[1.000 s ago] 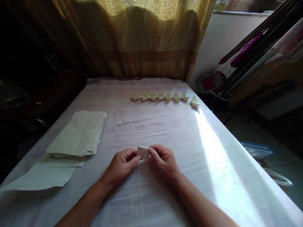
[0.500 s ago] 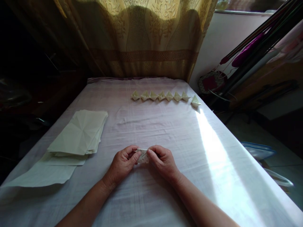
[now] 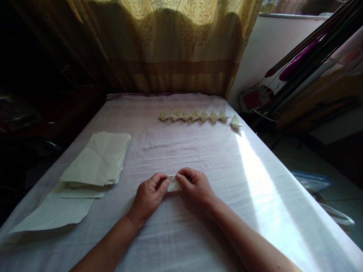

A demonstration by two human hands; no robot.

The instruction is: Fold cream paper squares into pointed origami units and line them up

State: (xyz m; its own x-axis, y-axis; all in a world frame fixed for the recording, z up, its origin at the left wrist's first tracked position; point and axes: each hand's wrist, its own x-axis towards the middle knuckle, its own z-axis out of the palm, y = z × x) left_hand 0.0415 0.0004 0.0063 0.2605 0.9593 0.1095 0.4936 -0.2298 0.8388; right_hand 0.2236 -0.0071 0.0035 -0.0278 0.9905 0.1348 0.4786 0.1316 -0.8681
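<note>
A small folded piece of paper (image 3: 174, 184), pale with dark specks, is held between my two hands near the front middle of the cloth-covered table (image 3: 159, 158). My left hand (image 3: 149, 193) pinches its left end between thumb and fingers. On the other side, my right hand (image 3: 197, 186) grips the right end, with its thumb over the top corner. The fingertips behind the paper are hidden. Toward the far right stands a row of several folded paper boats (image 3: 194, 115), with one boat (image 3: 236, 122) set a little apart at the right end.
To the left lies a stack of creased paper sheets (image 3: 96, 158), with a longer sheet (image 3: 56, 211) sticking out beneath it. A patterned curtain (image 3: 176, 49) hangs behind the table. Beyond the right edge are a bag (image 3: 253, 99), dark poles and plastic items (image 3: 312, 179) low down.
My right hand has risen slightly and shifted its hold on the folded paper. The paper's visible face looks plainer and slightly tilted. The whole view has shifted a little.
</note>
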